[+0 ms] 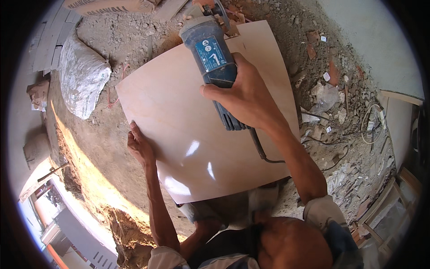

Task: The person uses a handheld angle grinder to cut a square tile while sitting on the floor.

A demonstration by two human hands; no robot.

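Observation:
My right hand (pixel 251 92) is wrapped round the body of a blue angle grinder (pixel 208 51), its thumb on the near side. The grinder's disc (pixel 221 12) is at the far edge of a large glossy beige tile (pixel 215 166), where a small notch shows in the edge. Whether the disc touches the tile I cannot tell. At the tile's left edge my left hand (pixel 141 144) grips the rim, thumb on top and the other fingers partly hidden. From the grinder's rear a black cord (pixel 257 144) runs across the tile to the right, passing under my right forearm.
Rubble and dust cover the ground (pixel 322 45). A white woven sack (pixel 83 74) lies at left, and a brown cardboard box (pixel 112 5) at the far left. More cable (pixel 345 143) loops at right, near a wooden frame (pixel 380 215). Broken masonry (pixel 127 233) stands at the near left.

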